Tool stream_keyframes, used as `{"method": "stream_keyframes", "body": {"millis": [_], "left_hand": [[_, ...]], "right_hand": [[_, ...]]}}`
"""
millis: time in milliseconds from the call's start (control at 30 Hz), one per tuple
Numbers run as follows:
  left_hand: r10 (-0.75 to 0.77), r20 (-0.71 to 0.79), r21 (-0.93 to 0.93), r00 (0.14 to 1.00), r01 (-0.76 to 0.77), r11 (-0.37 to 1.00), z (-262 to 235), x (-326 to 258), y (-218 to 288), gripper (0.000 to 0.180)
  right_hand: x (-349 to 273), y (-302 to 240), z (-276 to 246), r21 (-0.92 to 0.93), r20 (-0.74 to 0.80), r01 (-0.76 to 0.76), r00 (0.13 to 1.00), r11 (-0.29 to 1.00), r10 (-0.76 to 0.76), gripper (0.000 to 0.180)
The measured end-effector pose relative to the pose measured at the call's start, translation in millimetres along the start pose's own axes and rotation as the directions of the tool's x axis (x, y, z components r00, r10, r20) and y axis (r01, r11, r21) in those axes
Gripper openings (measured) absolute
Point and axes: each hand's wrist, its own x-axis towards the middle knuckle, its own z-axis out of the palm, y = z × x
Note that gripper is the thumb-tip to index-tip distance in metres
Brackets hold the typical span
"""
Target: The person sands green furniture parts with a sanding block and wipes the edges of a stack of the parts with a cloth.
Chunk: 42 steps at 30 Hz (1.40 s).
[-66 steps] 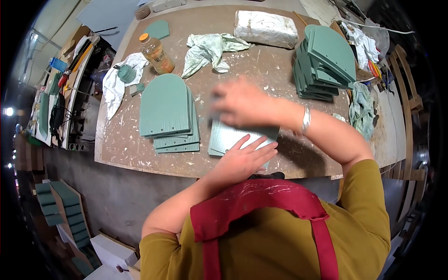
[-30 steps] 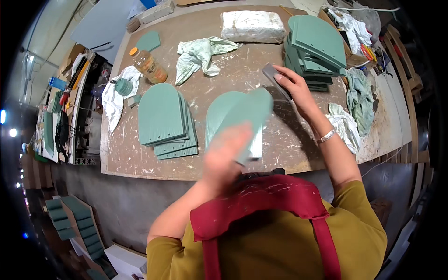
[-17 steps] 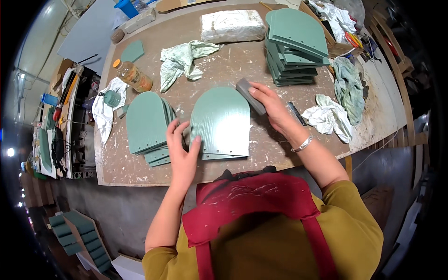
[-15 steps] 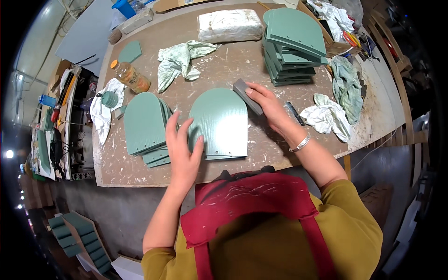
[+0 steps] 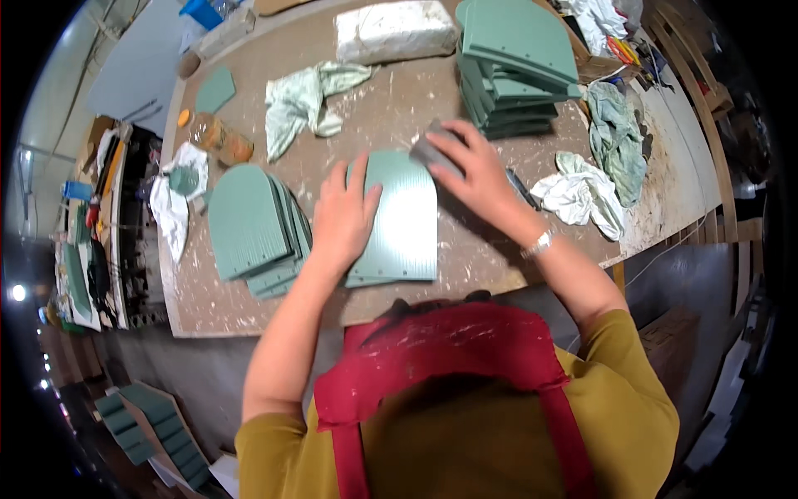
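Observation:
A green arched panel (image 5: 403, 220) with small holes along its straight edge lies in front of me, its rounded end pointing away. My left hand (image 5: 345, 216) rests over its left side, fingers stretched out, holding nothing. In my right hand (image 5: 475, 170) is a grey sanding block (image 5: 426, 152), blurred by motion, at the upper right curve of the panel's edge. Left of the panel sits a low stack of similar green panels (image 5: 249, 220). A taller stack of them (image 5: 519, 41) stands at the far right.
Crumpled cloths (image 5: 303, 104) lie beyond the panel, with more white cloth (image 5: 582, 193) at the right. A bottle with an orange cap (image 5: 220, 137) lies at the left. A wrapped white block (image 5: 395, 32) is at the back. The worktable's (image 5: 199, 320) front edge runs near my body.
My left hand has come down onto the panel, moving right and away from me. My right hand has shifted the sanding block slightly up and left along the curved edge.

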Motion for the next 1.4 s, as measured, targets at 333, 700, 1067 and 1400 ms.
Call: {"method": "stream_keyframes", "body": {"millis": [333,700,1067,1400], "left_hand": [[0.026,-0.029,0.049,0.999,-0.024,0.999,4.8,0.6,-5.1,0.058],[0.475,0.224,0.192,0.851,-0.517,0.834,17.3,-63.5,29.8,0.074],[0.527,0.113,0.265,0.842,-0.537,0.801,29.4,-72.4,23.7,0.077],[0.491,0.181,0.092,0.852,-0.511,0.855,18.3,-70.5,27.0,0.076]], "right_hand": [[36.9,7.3,15.2,0.078,0.059,-0.209,0.977,0.975,0.205,0.040],[78.8,-56.1,57.2,-0.230,0.369,0.228,0.920,0.946,-0.132,0.034],[88.7,-83.1,73.8,-0.030,0.580,0.622,0.648,0.783,-0.493,0.025],[112.6,-88.8,61.8,-0.003,0.517,0.557,0.712,0.830,-0.476,0.024]]}}
